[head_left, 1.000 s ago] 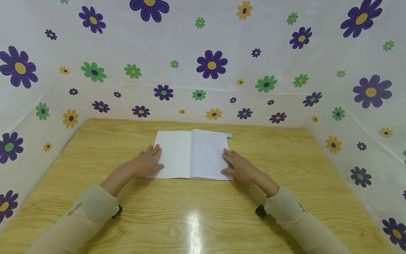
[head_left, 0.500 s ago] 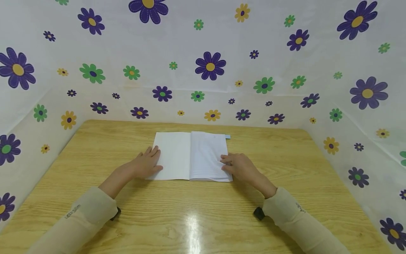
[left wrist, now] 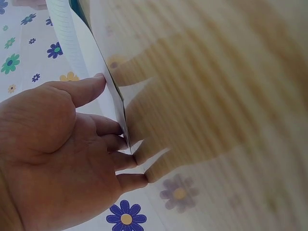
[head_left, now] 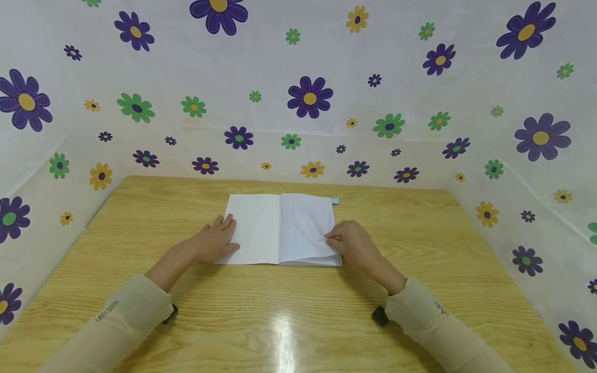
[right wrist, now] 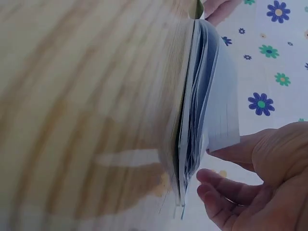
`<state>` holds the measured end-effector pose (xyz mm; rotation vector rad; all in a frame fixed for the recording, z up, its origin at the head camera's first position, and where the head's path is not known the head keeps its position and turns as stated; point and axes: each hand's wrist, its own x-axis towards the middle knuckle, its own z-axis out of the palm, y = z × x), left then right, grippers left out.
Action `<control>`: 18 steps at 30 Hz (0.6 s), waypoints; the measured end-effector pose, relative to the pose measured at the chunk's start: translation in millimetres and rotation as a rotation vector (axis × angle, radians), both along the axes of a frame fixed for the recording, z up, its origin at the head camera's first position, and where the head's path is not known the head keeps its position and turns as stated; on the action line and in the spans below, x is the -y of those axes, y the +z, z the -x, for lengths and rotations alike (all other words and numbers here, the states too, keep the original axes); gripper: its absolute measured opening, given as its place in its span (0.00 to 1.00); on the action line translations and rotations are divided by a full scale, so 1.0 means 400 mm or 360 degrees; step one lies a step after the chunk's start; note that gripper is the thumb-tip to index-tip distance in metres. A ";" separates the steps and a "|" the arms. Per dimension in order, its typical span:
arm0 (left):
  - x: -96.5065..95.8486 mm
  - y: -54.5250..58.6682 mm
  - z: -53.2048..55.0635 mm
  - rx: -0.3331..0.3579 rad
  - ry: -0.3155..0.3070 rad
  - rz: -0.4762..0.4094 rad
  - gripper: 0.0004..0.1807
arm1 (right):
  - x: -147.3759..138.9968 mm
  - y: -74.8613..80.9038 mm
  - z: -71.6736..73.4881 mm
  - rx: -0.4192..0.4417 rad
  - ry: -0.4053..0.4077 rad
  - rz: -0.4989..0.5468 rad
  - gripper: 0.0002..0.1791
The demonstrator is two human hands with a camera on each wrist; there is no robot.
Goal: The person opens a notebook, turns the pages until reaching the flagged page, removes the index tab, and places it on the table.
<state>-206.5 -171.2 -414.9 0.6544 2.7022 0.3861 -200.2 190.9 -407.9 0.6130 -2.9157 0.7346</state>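
An open notebook (head_left: 255, 228) lies flat on the table, its left side plain white and its right side a ruled page (head_left: 303, 223). My left hand (head_left: 215, 241) rests with fairly straight fingers on the left edge of the notebook; in the left wrist view its thumb lies on the cover's page. At the right edge, my right hand (head_left: 356, 243) pinches the ruled top page between thumb and finger. That page is lifted and bowed, and other leaves (right wrist: 195, 96) fan out beneath it in the right wrist view. A light blue tab (head_left: 335, 201) sticks out at the upper right.
The wooden table (head_left: 224, 321) extends around the notebook on all sides. A white cloth with printed flowers (head_left: 270, 62) hangs behind and at both sides of it. Small dark devices (head_left: 380, 315) sit under both wrists.
My right hand's fingers went from lying on the right page's edge to pinching it, and the page's lower right corner rose and buckled. My left hand stayed in place.
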 end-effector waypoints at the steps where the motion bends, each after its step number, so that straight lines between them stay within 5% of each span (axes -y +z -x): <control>1: 0.001 -0.001 0.000 -0.0002 -0.0002 -0.0001 0.39 | 0.001 0.001 -0.002 -0.0005 -0.0007 0.0021 0.06; 18: 0.004 -0.007 0.003 -0.0006 -0.0006 0.0013 0.39 | 0.013 0.006 -0.012 0.0250 -0.0259 0.0701 0.10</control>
